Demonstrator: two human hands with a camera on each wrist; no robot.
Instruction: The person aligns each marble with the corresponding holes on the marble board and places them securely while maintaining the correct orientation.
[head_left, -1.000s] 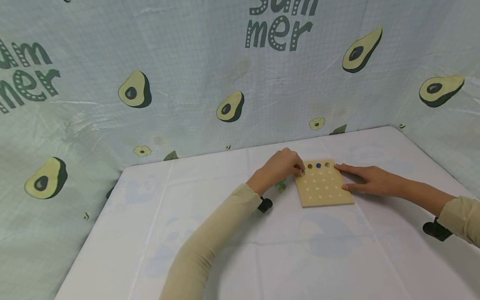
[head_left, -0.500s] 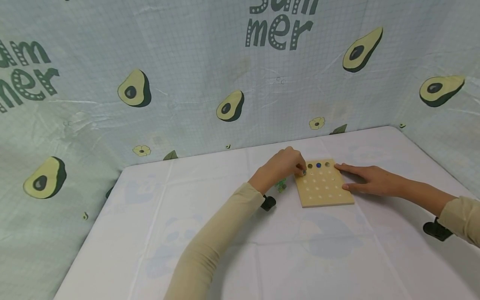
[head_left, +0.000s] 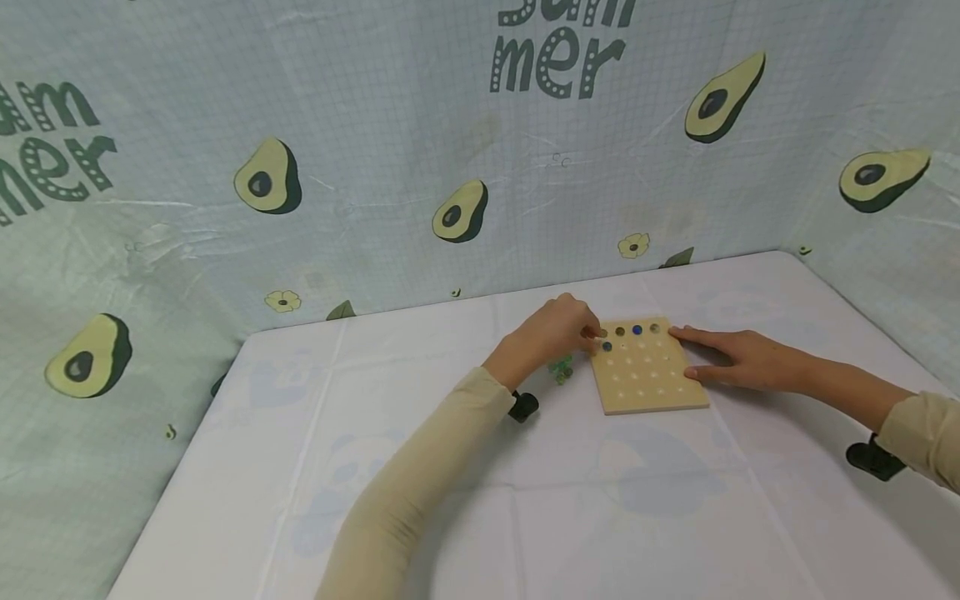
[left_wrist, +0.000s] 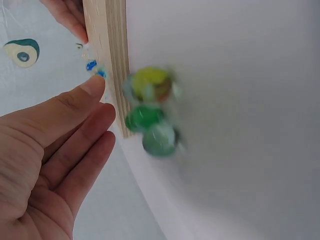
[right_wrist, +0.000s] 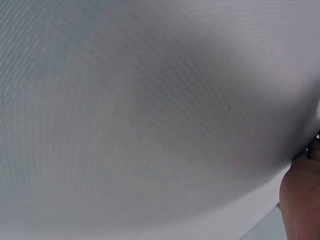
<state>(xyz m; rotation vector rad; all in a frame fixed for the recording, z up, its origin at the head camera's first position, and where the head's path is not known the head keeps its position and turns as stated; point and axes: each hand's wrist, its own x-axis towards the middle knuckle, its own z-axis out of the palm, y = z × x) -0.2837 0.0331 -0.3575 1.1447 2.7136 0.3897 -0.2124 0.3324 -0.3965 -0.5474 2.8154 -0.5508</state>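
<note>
A square wooden board [head_left: 645, 375] with rows of shallow round hollows lies on the table. Several glass marbles sit along its far row, among them a blue marble [head_left: 637, 330]. A dark bluish marble [head_left: 607, 346] rests at the left of the second row. By the board's left corner is my left hand [head_left: 558, 329], its thumb [left_wrist: 92, 87] apart from the fingers and nothing visible between them. My right hand [head_left: 738, 360] rests with extended fingers against the board's right edge. In the left wrist view, a green marble [left_wrist: 144, 118] and a yellow marble [left_wrist: 151, 82] lie beside the board.
Loose greenish marbles [head_left: 561, 368] lie left of the board, partly behind the left hand. A white patterned cloth [head_left: 420, 467] covers the table. Behind it hangs a backdrop with printed avocados [head_left: 461, 212]. The right wrist view shows mostly blurred pale cloth [right_wrist: 140, 125].
My left hand has let go of the bluish marble in the second row and drawn back slightly left. The right hand stays at the board's edge.
</note>
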